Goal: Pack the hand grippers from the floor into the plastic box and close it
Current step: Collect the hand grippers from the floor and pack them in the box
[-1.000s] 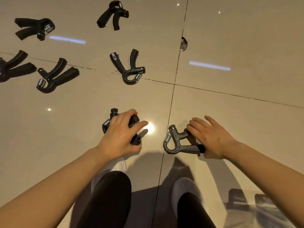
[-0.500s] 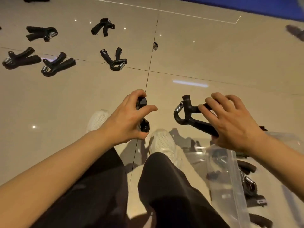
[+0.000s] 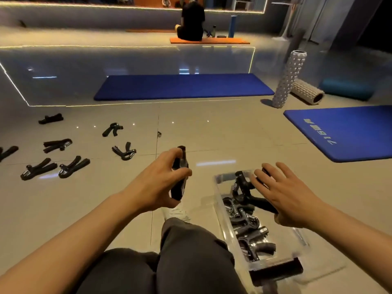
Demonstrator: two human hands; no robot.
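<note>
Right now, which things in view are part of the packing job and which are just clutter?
Job:
- black hand gripper held by left hand
- clear plastic box, grippers inside
- right hand over the topmost gripper in the box
- loose black grippers on the floor

Lying about:
- blue exercise mats
- grey foam rollers
- orange mat

Hand grippers on floor (image 3: 72,167): black with silver springs. Box (image 3: 224,211): clear plastic. Floor (image 3: 244,141): glossy beige tile with dark grout lines. Mats (image 3: 182,85): deep blue; the right mat (image 3: 347,132) carries pale lettering. Rollers (image 3: 288,79): grey, knobbed texture. Far mat (image 3: 212,40): orange. Trousers (image 3: 186,259): dark grey.
</note>
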